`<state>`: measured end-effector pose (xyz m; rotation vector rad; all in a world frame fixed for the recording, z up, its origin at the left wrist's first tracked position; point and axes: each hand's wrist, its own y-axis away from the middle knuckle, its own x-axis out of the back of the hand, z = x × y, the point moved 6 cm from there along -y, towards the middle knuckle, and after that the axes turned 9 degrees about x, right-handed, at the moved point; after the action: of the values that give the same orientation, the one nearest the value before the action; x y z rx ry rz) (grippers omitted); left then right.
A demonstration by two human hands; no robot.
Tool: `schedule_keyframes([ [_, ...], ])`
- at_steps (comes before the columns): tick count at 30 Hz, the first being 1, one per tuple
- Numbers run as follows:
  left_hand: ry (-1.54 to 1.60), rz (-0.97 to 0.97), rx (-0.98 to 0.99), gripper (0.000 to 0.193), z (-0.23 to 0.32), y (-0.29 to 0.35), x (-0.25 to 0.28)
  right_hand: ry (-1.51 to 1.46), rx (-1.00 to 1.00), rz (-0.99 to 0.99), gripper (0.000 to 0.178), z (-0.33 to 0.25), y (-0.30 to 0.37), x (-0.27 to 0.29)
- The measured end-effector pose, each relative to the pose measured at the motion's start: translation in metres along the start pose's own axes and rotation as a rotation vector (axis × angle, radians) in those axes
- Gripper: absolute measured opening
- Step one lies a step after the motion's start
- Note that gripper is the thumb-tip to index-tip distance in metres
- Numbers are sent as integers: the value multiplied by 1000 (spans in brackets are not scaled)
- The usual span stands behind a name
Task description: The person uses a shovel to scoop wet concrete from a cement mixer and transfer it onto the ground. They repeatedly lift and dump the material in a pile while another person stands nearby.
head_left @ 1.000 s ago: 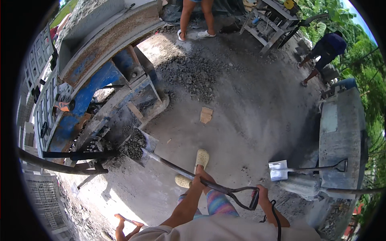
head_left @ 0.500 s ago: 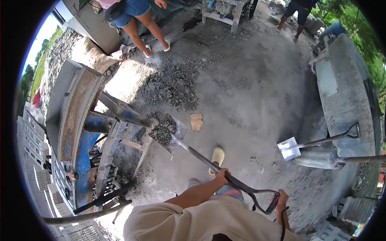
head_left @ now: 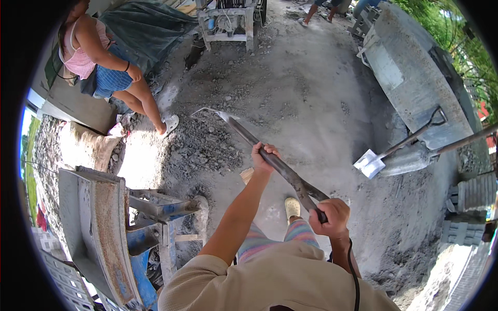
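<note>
A long shovel (head_left: 284, 170) slants across the middle, held up in front of me. My left hand (head_left: 266, 156) is closed around its shaft, with the arm stretched forward. Lower and to the right, my right hand (head_left: 332, 216) grips the handle end. The shovel's blade (head_left: 224, 115) is at the far left end, seen nearly edge-on against the ground; what it carries, if anything, cannot be made out. Behind and below the blade lies a heap of dark grey gravel (head_left: 199, 147).
A rusty blue-and-grey metal machine (head_left: 104, 228) stands at the near left. A second shovel (head_left: 402, 142) leans against a large metal trough (head_left: 415, 78) on the right. Another person (head_left: 116, 72) is at the far left, beside a sack (head_left: 85, 145). A framed machine (head_left: 228, 23) stands ahead.
The shovel has risen away from the metal machine, its gravel-filled blade now turned edge-on. Both my hands have moved up and forward. My view has tilted up, and the person at left has stepped.
</note>
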<state>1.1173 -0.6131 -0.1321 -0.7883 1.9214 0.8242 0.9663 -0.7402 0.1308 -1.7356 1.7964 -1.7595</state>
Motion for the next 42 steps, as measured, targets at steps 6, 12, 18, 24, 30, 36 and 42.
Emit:
schedule_keyframes([
  [6, 25, 114, 54, 16, 75, 57, 49, -97, 77, -370, 19, -62, -17, -196],
  [12, 38, 191, 119, 17, 95, 99, 48, -78, -101, -636, 28, -95, -3, -247],
  [18, -214, 306, -6, 20, 96, 104, 59, 102, -244, -1001, 53, -86, 0, -242],
  [24, -352, 469, 65, 30, 88, 113, 32, 173, -429, -920, 60, -66, 15, -242],
  [30, -548, 374, 192, 36, 51, 127, 10, -155, -1092, -123, 63, -5, 58, -196],
  [36, -815, 365, 314, 47, 24, 173, 14, -801, -1626, 608, 52, 43, 111, -168],
  [42, -828, 661, 205, 48, 82, 267, 71, -845, -1610, 640, 48, 31, 102, -130],
])
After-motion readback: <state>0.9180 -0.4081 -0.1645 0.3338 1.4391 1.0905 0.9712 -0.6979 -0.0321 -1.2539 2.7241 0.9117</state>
